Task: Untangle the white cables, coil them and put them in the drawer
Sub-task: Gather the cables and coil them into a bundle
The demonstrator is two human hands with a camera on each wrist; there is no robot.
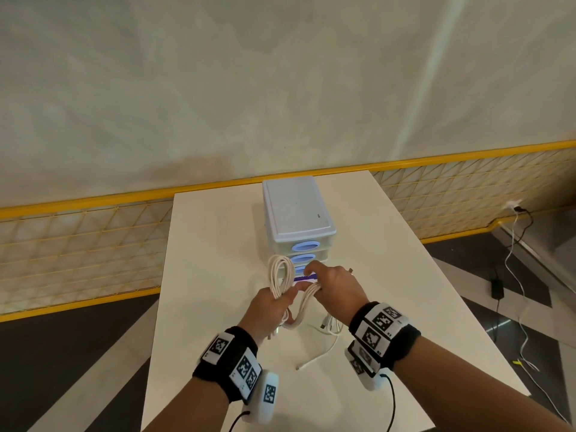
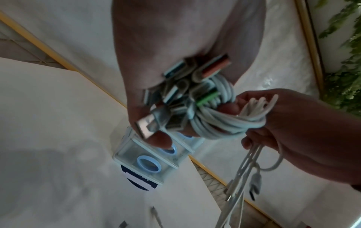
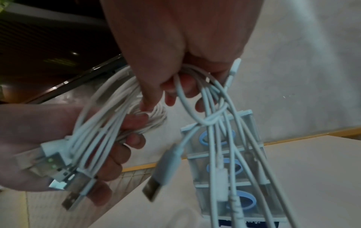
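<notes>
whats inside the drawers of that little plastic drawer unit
Through the clear fronts of the small translucent plastic drawer unit with blue oval handles, the visible drawers look empty. All are closed; the hanging white cables cover parts, and drawer backs stay hidden.

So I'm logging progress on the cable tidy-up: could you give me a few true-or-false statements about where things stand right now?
1. Both hands grip white cables. True: the left hand holds the cable bundle, the right hand loose strands.
2. The drawer unit has a drawer pulled open. False: all look closed.
3. A cable end lies on the table. True.
4. The cables are black. False: white.
</notes>
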